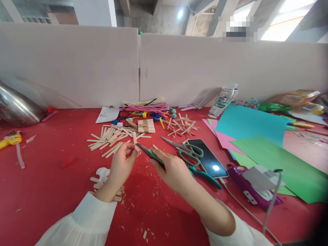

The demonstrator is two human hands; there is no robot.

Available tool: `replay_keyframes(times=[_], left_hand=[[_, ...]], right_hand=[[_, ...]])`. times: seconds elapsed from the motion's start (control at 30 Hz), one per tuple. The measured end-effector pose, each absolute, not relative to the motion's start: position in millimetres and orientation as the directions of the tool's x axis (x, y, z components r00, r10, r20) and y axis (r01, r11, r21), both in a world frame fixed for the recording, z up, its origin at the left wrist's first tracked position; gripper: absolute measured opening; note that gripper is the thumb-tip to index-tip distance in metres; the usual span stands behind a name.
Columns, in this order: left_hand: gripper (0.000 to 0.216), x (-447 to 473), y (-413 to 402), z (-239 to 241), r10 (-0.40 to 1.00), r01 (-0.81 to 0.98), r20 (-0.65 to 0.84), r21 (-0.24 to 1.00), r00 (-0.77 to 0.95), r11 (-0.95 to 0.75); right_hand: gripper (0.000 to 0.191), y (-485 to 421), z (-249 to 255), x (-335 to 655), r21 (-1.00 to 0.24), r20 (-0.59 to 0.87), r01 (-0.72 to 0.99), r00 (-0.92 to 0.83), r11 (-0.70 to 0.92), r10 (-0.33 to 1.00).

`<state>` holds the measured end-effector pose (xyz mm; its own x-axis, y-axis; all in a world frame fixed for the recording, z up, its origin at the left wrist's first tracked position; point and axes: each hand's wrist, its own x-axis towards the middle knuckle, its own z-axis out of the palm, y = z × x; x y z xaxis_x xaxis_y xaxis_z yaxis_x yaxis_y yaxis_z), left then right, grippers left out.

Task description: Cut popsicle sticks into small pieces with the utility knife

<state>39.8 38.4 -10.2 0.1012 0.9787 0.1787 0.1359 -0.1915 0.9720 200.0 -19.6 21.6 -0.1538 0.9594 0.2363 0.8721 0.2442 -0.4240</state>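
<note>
Pinched upright in my left hand [125, 158] is a wooden craft stick [134, 137]. My right hand [173, 171] is wrapped round a utility knife [151, 154] with a green-and-black handle, its blade pointing left at the stick; whether blade and wood touch I cannot tell. Just beyond my hands lies a loose pile of craft sticks [109, 138]. A bundle of sticks [146, 126] is strapped with a brown band. Under my left forearm, partly hidden, are more sticks [97, 185] and a crumpled white piece [103, 174]. Wood shavings are scattered over the red table [151, 218].
Right of my right hand lie green-handled scissors [191, 155], teal-handled pliers [206, 177] and a phone [208, 159] on a cable. Coloured paper [256, 124], a purple power strip [252, 188] and a plastic bottle [222, 102] stand farther right. Pipe cleaners [148, 107] lie before a white partition [71, 65].
</note>
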Motion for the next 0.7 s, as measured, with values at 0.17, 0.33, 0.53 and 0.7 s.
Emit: replay_keyframes(times=[0.17,0.33,0.53,0.7], left_hand=[[0.023,37.5,41.1,-6.8,0.976,0.11,0.179,0.975,0.124,-0.193],[0.026,42.3,38.2,-1.3,0.97,0.084,0.11,0.988,0.218,-0.13],[0.023,50.2,29.3,0.0,0.952,0.084,0.071,0.991,0.297,-0.1],[0.023,50.9,28.5,-2.7,0.962,0.044,0.051,0.997,0.268,-0.065]], right_hand=[[0.021,-19.3,24.5,206.1,-0.45,0.295,0.856,-0.126,0.254,0.947],[0.018,-8.9,21.8,208.6,-0.745,0.246,0.646,0.035,0.166,0.969],[0.018,-2.5,8.9,194.4,-0.953,0.091,0.289,-0.022,0.093,0.996],[0.016,-3.5,8.7,191.4,-0.956,0.075,0.283,-0.012,0.076,0.997]])
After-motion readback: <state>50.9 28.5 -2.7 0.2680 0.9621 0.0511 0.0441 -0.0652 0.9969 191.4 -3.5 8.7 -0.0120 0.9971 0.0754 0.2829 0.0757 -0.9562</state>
